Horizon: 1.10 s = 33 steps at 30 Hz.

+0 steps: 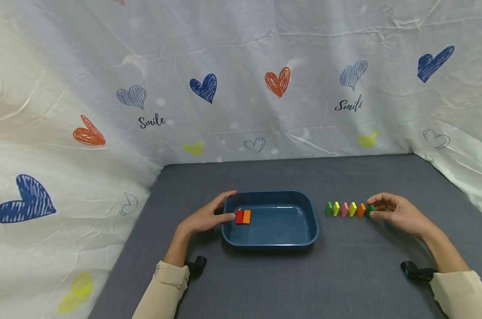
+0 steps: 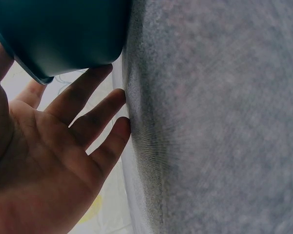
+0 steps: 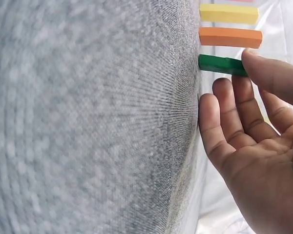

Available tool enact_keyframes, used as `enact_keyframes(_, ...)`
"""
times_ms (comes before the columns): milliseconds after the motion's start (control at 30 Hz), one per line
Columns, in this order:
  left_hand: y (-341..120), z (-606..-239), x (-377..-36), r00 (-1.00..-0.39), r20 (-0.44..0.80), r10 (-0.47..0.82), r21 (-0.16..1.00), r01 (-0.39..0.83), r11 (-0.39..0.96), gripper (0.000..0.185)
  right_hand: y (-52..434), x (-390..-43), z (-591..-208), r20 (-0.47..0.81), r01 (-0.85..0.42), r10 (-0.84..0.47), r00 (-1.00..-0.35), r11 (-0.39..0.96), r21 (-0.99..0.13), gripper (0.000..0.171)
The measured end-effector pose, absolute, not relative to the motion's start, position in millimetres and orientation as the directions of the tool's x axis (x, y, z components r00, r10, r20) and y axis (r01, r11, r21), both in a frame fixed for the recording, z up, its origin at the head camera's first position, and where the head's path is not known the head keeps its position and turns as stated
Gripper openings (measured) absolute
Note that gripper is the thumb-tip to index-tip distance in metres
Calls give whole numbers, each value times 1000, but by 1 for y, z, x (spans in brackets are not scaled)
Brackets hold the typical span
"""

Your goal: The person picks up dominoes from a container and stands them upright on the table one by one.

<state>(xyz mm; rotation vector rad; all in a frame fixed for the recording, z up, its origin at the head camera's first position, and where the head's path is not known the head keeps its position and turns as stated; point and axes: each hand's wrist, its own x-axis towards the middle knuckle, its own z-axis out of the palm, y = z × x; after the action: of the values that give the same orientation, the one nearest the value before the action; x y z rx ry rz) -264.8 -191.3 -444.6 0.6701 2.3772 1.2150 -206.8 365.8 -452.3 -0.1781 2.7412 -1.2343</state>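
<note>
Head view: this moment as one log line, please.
left hand: holds blue tray; right hand: pinches rightmost green block; in tray: red block, orange block

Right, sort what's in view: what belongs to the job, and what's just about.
Likely part of the job:
green block, pinched by the right hand
five other upright blocks in its row
tray, with the left hand on its rim
red block and orange block in the tray

Likely just background:
cloth
curtain
</note>
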Motion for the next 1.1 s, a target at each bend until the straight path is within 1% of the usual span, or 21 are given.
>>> enact_keyframes(267, -191, -444, -264, -811, -116, 574, 827, 241, 507, 71, 365, -207, -453, -55, -67, -164, -985, 655, -752, 42)
enact_keyframes(467, -191, -444, -265, -811, -126, 571, 827, 233, 512, 74, 365, -205, -452, -33, -81, -160, -987, 652, -754, 44)
enact_keyframes(733, -191, -445, -266, -816, -127, 565, 822, 232, 520, 75, 363, -205, -443, 62, -138, -140, -988, 636, -759, 51)
enact_keyframes(900, -190, -444, -266, -815, -132, 565, 824, 227, 519, 74, 354, -204, -432, 137, -197, -147, -980, 576, -793, 50)
enact_keyframes(1100, -191, -444, -265, -808, -127, 576, 828, 233, 510, 72, 323, -205, -425, 258, -298, -149, -955, 436, -849, 49)
